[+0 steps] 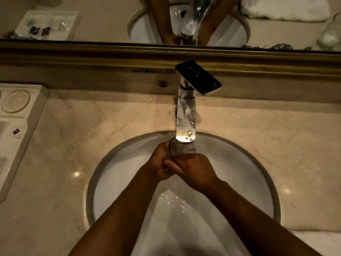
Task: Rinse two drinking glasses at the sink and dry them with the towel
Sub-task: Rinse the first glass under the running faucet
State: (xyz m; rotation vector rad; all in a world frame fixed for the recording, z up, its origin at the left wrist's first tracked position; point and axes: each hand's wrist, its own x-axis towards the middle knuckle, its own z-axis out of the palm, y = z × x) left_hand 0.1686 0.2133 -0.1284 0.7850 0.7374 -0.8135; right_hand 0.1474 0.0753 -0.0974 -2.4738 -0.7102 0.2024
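Both hands are wrapped around one drinking glass [181,151]: the left hand [159,163] clasps its left wall, the right hand [195,169] its near right side. The glass sits over the far part of the sink [258,172], tilted, long axis running near-to-far, mouth directly beneath the faucet [185,115] spout. A white towel [317,242] lies near right, closest to the right hand.

We look down on a beige marble counter [77,145] under warm, dim light that glints off its polish. A gilded frame [92,58] edges the wall mirror [103,17] behind it. A white amenity tray [24,115] sits at the counter's left.
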